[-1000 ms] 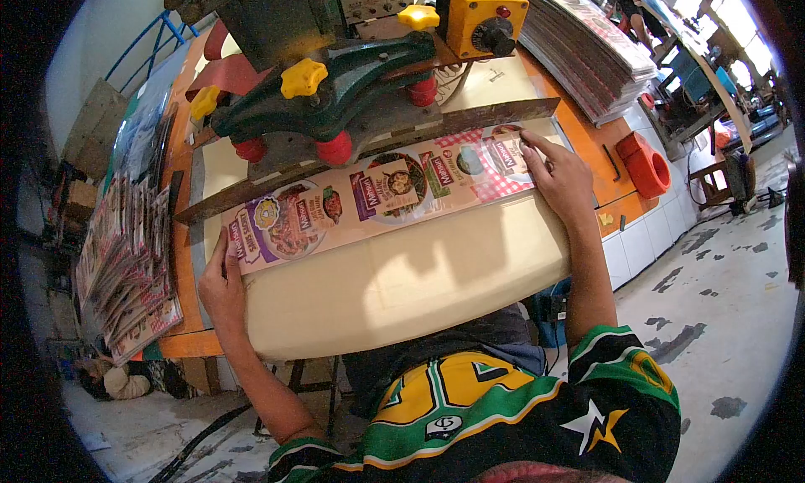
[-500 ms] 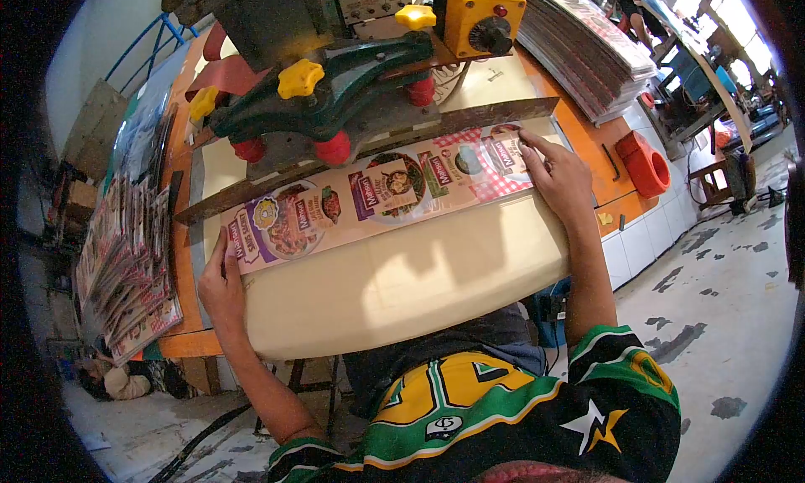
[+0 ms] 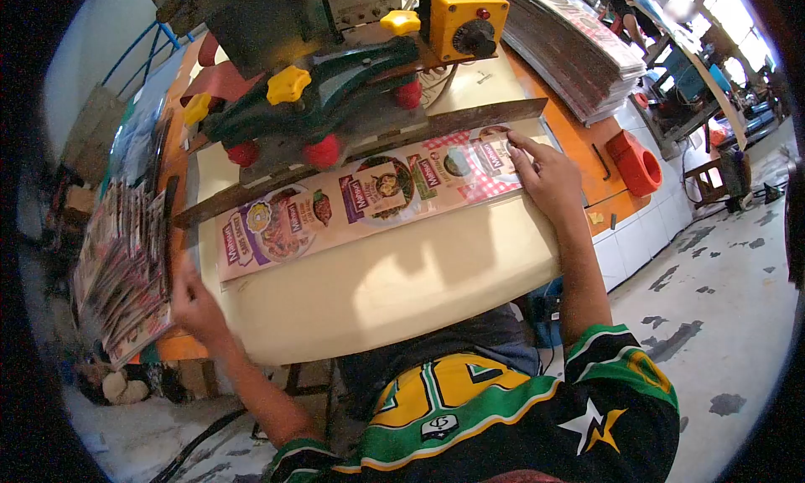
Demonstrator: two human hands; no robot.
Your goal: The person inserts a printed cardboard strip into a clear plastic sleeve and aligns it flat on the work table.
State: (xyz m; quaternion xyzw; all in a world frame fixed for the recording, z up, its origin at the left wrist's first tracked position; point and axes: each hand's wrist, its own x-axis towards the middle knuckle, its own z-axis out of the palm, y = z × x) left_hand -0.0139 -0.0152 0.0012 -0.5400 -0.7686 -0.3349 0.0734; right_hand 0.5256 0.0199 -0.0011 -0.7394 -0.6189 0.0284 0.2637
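Observation:
A long printed plastic sheet [image 3: 327, 210] with food pictures lies on a cream padded board [image 3: 402, 273], its far edge along a dark metal bar [image 3: 470, 118]. At the sheet's right end, my right hand [image 3: 545, 177] grips the edge between thumb and fingers. My left hand [image 3: 199, 309] is off the sheet, beside a slanted stack of printed sheets [image 3: 126, 273] at the table's left. Motion blurs its fingers, so their closure is unclear. Above the sheet stands a dark green press [image 3: 335, 93] with yellow knobs and red feet.
A yellow control box [image 3: 465, 22] with a black dial sits on the machine. Behind to the right is a tall stack of printed sheets [image 3: 579, 47]. A red ring-shaped holder [image 3: 635, 164] and a hex key [image 3: 602, 163] lie at the orange table's [image 3: 599, 131] right edge.
My left hand has let go of the sheet's left end and moved left towards the slanted stack. My right hand stays on the right end, and the sheet still lies against the bar.

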